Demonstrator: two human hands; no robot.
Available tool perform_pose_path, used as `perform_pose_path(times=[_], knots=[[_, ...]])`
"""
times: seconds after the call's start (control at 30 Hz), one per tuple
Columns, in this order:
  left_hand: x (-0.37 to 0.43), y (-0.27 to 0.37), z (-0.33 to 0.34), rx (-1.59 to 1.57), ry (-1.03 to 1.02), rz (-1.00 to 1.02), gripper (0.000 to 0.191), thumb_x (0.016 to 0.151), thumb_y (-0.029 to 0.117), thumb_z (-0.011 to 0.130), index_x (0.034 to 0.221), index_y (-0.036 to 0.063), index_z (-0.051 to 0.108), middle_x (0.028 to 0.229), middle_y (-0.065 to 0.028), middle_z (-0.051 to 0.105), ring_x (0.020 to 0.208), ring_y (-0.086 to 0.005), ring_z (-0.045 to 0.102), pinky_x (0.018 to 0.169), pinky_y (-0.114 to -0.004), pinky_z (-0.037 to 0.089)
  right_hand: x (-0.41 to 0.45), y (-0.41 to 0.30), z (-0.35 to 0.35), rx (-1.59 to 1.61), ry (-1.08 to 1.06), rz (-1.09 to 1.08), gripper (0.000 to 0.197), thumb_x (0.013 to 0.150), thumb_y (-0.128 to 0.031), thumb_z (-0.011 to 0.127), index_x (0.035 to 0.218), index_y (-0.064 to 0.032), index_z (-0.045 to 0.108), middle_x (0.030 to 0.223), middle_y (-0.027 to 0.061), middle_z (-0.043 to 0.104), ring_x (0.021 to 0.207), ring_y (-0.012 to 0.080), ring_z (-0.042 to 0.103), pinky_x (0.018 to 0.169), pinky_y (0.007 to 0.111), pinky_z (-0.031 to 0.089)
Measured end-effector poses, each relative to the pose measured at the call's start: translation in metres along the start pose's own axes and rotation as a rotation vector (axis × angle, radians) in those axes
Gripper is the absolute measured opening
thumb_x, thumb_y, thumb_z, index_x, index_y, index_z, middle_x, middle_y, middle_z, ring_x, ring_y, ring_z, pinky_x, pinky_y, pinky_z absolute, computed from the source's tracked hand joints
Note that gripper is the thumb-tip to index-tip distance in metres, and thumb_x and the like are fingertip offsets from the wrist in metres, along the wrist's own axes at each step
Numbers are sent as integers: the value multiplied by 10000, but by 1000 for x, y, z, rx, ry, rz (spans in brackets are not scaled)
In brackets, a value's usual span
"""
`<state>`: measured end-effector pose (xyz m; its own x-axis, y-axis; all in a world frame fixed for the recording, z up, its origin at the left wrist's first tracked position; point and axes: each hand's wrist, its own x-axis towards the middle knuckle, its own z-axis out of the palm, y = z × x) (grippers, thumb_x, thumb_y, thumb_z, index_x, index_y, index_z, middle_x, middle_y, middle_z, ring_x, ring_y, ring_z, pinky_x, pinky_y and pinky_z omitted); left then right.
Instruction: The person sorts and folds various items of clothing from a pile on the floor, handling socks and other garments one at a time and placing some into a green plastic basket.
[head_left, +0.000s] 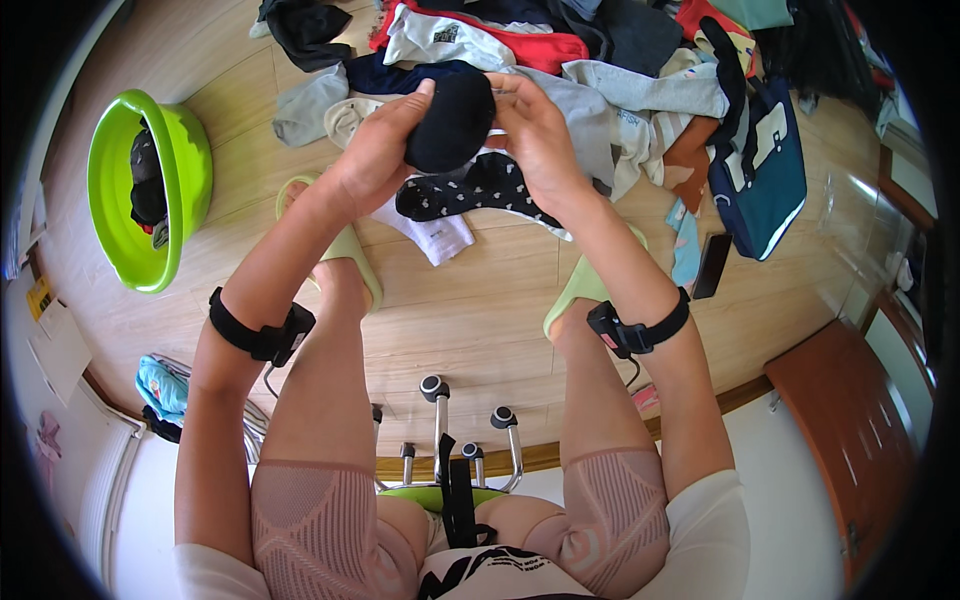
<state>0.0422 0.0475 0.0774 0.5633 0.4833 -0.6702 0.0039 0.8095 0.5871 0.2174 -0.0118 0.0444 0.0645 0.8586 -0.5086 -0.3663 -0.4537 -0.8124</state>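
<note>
A rounded black sock bundle (454, 124) is held up between my two hands, above the floor. My left hand (382, 150) grips its left side, thumb on top. The fingers of my right hand (534, 135) pinch its upper right edge. Just below the bundle lie a black sock with pale hearts (469, 191) and a white sock (435, 236), partly under it. A cream sock (346, 116) and a grey sock (307, 105) rest left of my left hand. Right of my right hand is a grey sock (652, 82).
A green plastic basin (196, 165) with dark rolled socks stands at the left. Many loose socks, including a red one (551, 51), spread across the far floor. A teal and navy bag (772, 180) and a phone (712, 266) lie at right. My slippered feet flank the near floor.
</note>
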Motion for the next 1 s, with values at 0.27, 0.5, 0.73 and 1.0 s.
perform_pose_path(times=[0.27, 0.5, 0.73, 1.0], knots=[[3, -12, -26, -85, 42, -91, 540, 1027, 541, 362, 1306, 129, 571, 1135, -18, 655, 970, -114, 632, 833, -272, 512, -13, -31, 9, 231, -251, 58, 311, 1006, -205, 530, 1270, -49, 583, 1060, 73, 643, 900, 147, 663, 770, 286, 574], [-1, -6, -16, -64, 140, 42, 570, 1017, 530, 413, 1246, 39, 591, 1128, -68, 669, 1005, -152, 652, 890, -283, 527, -19, -26, 13, 64, -196, 7, 402, 867, 40, 506, 1267, 49, 548, 1048, 139, 667, 911, 180, 681, 805, 300, 585], [-5, -3, -12, 246, 254, 259, 528, 1039, 482, 409, 1140, 14, 631, 1005, -50, 668, 875, -105, 629, 810, -237, 510, -22, -28, 21, -41, -161, 64, 416, 866, 68, 422, 1271, 110, 505, 1035, 176, 684, 891, 216, 700, 818, 329, 603], [6, -16, -27, 523, 361, 545, 423, 1060, 387, 423, 994, 6, 594, 730, -28, 556, 676, -108, 486, 650, -259, 454, -22, -21, 21, 88, -155, 94, 397, 898, -84, 606, 1247, 90, 528, 967, 125, 678, 825, 178, 680, 764, 301, 598]])
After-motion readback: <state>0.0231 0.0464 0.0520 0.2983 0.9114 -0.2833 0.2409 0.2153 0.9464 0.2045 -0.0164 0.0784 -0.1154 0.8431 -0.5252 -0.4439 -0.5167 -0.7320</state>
